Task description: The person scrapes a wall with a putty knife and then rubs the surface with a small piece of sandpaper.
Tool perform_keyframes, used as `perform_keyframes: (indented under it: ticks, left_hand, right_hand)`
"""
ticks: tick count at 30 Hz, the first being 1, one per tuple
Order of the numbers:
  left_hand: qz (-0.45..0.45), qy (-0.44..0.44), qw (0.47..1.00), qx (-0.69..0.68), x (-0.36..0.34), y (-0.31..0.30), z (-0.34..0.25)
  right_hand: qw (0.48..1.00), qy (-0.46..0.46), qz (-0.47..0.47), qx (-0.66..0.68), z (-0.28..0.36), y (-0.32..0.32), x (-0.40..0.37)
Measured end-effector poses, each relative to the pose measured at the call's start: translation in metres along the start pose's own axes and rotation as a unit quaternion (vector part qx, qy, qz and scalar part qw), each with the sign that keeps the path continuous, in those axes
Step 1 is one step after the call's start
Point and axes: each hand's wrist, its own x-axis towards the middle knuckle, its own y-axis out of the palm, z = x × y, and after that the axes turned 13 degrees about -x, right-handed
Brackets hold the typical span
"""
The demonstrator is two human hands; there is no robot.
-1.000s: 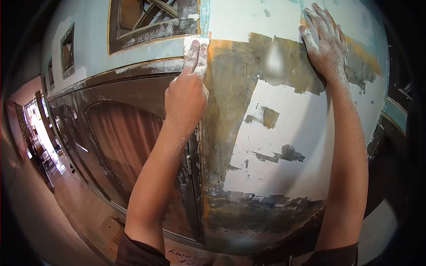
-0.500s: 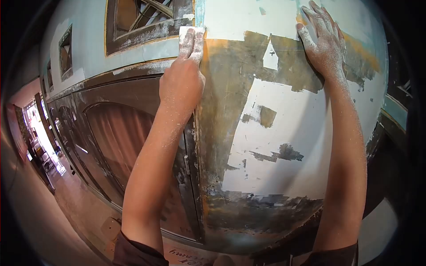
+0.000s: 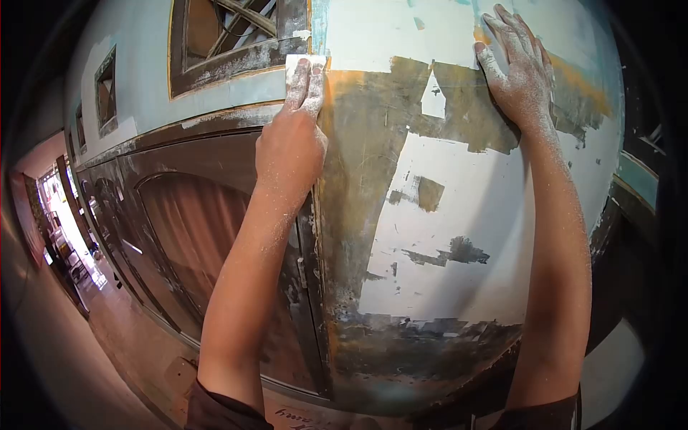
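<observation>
My left hand (image 3: 292,136), dusted with white powder, presses a small white piece of sandpaper (image 3: 292,66) to the wall edge beside the window frame. Two of its fingers lie stretched over the sheet; the sheet's working face is hidden. My right hand (image 3: 522,75), also powdery, rests flat on the upper wall with fingers spread and holds nothing. Between the hands, the wall (image 3: 358,179) shows worn olive-brown areas and smooth white filler patches (image 3: 459,215). A small pointed white patch (image 3: 433,97) sits above the large one.
A dark window frame (image 3: 229,64) with crossed slats is at the upper left. Below it stands a dark wooden door (image 3: 193,154) with an arched panel and a reddish curtain (image 3: 190,215) behind. A passage with a tiled floor (image 3: 129,315) runs toward a bright opening at far left.
My left hand has slid slightly down the wall edge with the sandpaper. My right hand stays in place on the wall, and the view has shifted a little.
</observation>
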Motion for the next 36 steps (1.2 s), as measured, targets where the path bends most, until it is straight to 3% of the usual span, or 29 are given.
perform_keyframes:
  ticks: [5,7,11,13,15,17,18,23,25,26,28,32,35,36]
  left_hand:
    - [-0.053,0.078,0.995,-0.021,0.013,0.001,0.010]
    - [-0.134,0.165,0.976,-0.044,0.006,0.006,0.010]
    - [-0.125,0.157,0.979,-0.040,0.014,0.006,0.010]
    - [-0.043,0.067,0.997,0.003,0.020,-0.003,0.001]
    - [-0.048,0.080,0.996,-0.001,0.011,-0.003,-0.001]
    - [-0.098,0.127,0.987,-0.008,0.009,0.006,0.007]
    - [-0.120,0.143,0.982,-0.011,0.009,0.004,0.003]
    - [-0.058,0.084,0.995,-0.005,0.026,-0.006,0.000]
    - [-0.142,0.174,0.974,-0.025,0.021,0.002,0.004]
    - [-0.143,0.175,0.974,-0.025,0.022,0.004,0.005]
    - [-0.034,0.041,0.999,0.012,0.023,-0.002,-0.002]
    - [-0.078,0.105,0.991,-0.007,0.027,-0.009,-0.008]
    - [-0.045,0.055,0.997,-0.008,0.022,-0.006,-0.007]
    - [-0.037,0.045,0.998,-0.002,0.022,-0.008,-0.009]
  right_hand:
    - [0.998,-0.009,-0.035,-0.056,-0.008,0.018,-0.004]
    - [1.000,-0.004,-0.014,-0.018,-0.002,0.004,0.000]
    - [1.000,0.022,0.014,-0.008,0.016,-0.021,0.003]
    - [0.999,0.033,0.016,0.026,0.018,-0.024,0.002]
    - [0.997,0.056,0.025,0.046,0.024,-0.037,0.004]
    - [0.999,0.020,-0.003,0.039,0.014,-0.020,0.001]
    - [0.997,0.043,0.034,0.051,0.014,-0.026,0.004]
    - [0.999,0.038,0.009,0.037,0.016,-0.019,0.000]
    - [0.998,0.048,0.018,0.038,0.018,-0.025,0.001]
    - [0.998,0.048,0.017,0.038,0.017,-0.026,0.001]
    - [0.996,0.058,0.046,0.039,0.018,-0.029,0.004]
    - [0.997,0.045,0.036,0.050,0.016,-0.025,0.003]
    - [0.996,0.019,0.092,0.008,0.024,-0.038,0.005]
    - [0.995,-0.051,-0.008,-0.082,-0.002,0.010,-0.006]
